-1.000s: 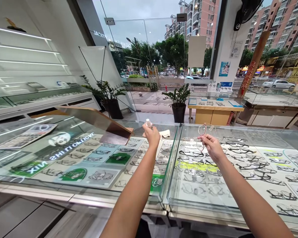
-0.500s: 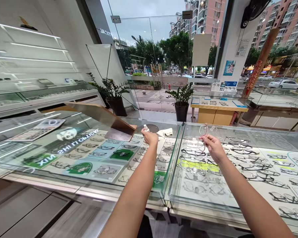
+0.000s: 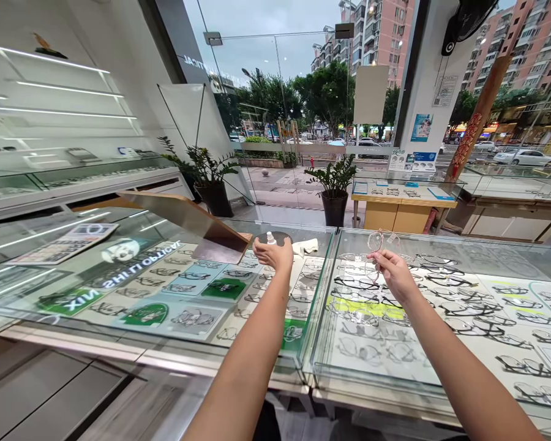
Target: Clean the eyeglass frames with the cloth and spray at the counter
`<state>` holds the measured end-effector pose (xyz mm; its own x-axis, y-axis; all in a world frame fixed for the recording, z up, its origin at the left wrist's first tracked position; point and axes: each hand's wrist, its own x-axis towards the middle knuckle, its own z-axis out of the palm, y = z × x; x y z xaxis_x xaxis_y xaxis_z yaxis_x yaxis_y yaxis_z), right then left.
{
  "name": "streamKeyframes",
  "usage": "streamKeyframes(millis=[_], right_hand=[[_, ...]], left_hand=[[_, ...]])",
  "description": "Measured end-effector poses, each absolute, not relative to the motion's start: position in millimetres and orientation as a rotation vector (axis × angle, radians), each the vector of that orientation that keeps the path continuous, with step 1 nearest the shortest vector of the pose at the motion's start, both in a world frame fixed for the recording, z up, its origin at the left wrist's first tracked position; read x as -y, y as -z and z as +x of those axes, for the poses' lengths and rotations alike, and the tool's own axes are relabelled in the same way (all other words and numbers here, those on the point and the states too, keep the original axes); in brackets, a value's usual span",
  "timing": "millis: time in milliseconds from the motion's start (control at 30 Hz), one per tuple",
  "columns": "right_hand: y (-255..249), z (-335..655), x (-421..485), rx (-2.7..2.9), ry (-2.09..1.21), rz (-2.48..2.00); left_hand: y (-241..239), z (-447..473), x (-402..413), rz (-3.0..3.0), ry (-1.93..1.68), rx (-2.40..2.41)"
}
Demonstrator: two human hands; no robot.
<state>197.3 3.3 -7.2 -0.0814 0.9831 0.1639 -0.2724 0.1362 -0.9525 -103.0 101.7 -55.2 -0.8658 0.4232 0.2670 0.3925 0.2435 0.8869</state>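
My left hand [image 3: 273, 253] is open over the left glass counter, its thumb and fingers spread around a small white-capped bottle [image 3: 270, 237]. The bottle stands upright by a dark round disc [image 3: 282, 236], and its lower part is hidden by the hand. To the right of that hand lies a crumpled cream cloth [image 3: 305, 247]. Over the right counter, my right hand [image 3: 393, 269] pinches a pair of thin pinkish eyeglasses [image 3: 375, 242], held up on edge above the glass.
Many eyeglass frames lie inside the glass display counters [image 3: 324, 294]. A slanted wooden board [image 3: 188, 214] rises left of my left hand, and a printed sheet [image 3: 68, 242] lies farther left. Potted plants [image 3: 334, 205] stand on the floor beyond, before the glass doors.
My left hand has opened from its grip on the small bottle, thumb and fingers now apart. My right hand holds the eyeglasses in nearly the same place.
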Motion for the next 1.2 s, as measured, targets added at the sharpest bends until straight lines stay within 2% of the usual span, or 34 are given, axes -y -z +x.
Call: streamKeyframes(millis=[200,267,367,433,667,867,1200], right_hand=[[6.2,197.8,-2.6,1.144,-1.278,-0.839],[5.0,197.8,-2.0,1.14,-1.283,-0.837],[2.6,197.8,-0.8,1.139,-1.28,-0.836],[1.4,197.9,-0.2,1.137,-1.274,-0.837],[0.7,197.8,1.0,1.164,-1.264,-0.836],[0.6,197.0,0.7,1.162,-1.264,-0.837],[-0.7,196.2,1.9,1.157,-1.258,-0.848]], left_hand=[[38.6,-85.4,-89.6,1.45,-1.927,-2.349],[37.6,-81.7,-89.2,1.723,-1.72,-2.265],[40.4,-79.6,-92.1,2.061,-1.141,-2.084],[44.8,-79.9,-94.7,2.133,-0.894,-2.014],[61.5,-84.6,-101.5,2.057,-0.652,-2.069],[62.4,-85.3,-104.7,1.975,-0.71,-2.12],[55.5,-96.5,-106.0,1.56,-1.219,-2.215]])
